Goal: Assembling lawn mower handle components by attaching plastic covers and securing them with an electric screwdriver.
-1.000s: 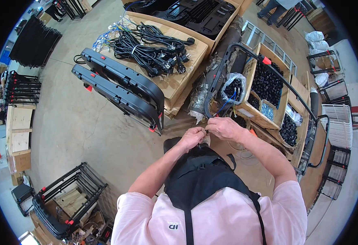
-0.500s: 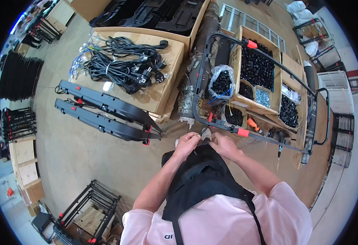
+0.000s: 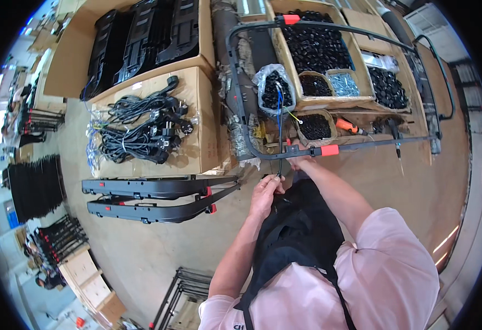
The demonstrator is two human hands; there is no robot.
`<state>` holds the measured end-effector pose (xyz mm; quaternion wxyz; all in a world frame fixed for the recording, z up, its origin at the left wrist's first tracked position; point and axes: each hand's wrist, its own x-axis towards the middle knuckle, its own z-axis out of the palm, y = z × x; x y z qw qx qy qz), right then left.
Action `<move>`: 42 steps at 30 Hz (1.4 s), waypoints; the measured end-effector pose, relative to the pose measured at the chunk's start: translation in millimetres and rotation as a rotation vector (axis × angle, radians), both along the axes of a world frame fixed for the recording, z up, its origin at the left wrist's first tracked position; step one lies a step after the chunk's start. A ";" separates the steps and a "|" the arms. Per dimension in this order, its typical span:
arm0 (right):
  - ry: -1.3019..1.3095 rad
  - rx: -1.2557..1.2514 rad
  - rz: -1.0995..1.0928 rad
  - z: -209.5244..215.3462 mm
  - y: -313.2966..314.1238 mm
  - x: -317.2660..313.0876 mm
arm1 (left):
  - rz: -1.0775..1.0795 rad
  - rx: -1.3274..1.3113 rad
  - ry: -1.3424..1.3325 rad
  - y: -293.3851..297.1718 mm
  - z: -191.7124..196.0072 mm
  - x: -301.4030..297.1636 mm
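Observation:
My left hand [image 3: 267,191] pinches a thin black cable [image 3: 280,162] in front of my apron. From there the cable runs forward, over the tube of a black metal frame [image 3: 373,144], and splits into blue wires [image 3: 280,102] and a yellow-green wire [image 3: 292,115] with a ring end. My right hand [image 3: 301,159] is at the frame's near left corner, beside a red clip [image 3: 329,149]. The tube partly covers its fingers, so whether they grip anything is unclear. Below the wires sits a clear bag of small black parts [image 3: 271,91].
Left of the frame, a cardboard box [image 3: 197,143] carries bundled black power cords [image 3: 142,137]. Two dark curved frame assemblies [image 3: 158,188] stand before it. Bins hold black parts [image 3: 315,44] and screws [image 3: 344,83]. An orange-handled tool [image 3: 351,127] and a power drill [image 3: 393,127] lie at right.
My right hand has gone from in front of the apron forward to the frame. The cable's blue and yellow-green wires now stretch ahead over the tube. The whole view has shifted and turned.

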<state>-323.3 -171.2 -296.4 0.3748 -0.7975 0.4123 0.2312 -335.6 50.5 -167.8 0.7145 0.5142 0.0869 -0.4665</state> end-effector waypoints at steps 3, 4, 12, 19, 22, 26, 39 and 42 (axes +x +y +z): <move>0.073 0.285 -0.064 76.1 32.5 -55.6 | 0.035 -0.018 0.013 11.7 -8.9 -3.9; 0.070 0.270 -0.048 96.7 33.1 -77.7 | 0.025 -0.047 0.019 7.5 -7.4 -4.4; 0.024 0.174 0.150 198.0 53.2 -128.6 | -0.047 0.052 -0.042 -8.0 7.9 -4.5; -0.146 0.165 0.227 180.4 55.5 -138.6 | -0.075 0.187 -0.137 -20.1 7.8 -8.4; -0.142 0.175 0.277 186.9 50.5 -137.4 | -0.079 0.240 -0.174 -24.1 4.5 -11.8; -0.097 0.166 0.369 208.6 39.9 -128.7 | -0.098 0.279 -0.254 -24.5 -4.9 -14.8; -0.235 0.078 0.511 225.5 24.0 -138.5 | -0.093 0.189 -0.333 -15.9 -6.7 -12.8; -0.335 0.004 0.471 222.4 33.7 -143.4 | -0.162 0.176 -0.331 -14.0 -5.0 -4.5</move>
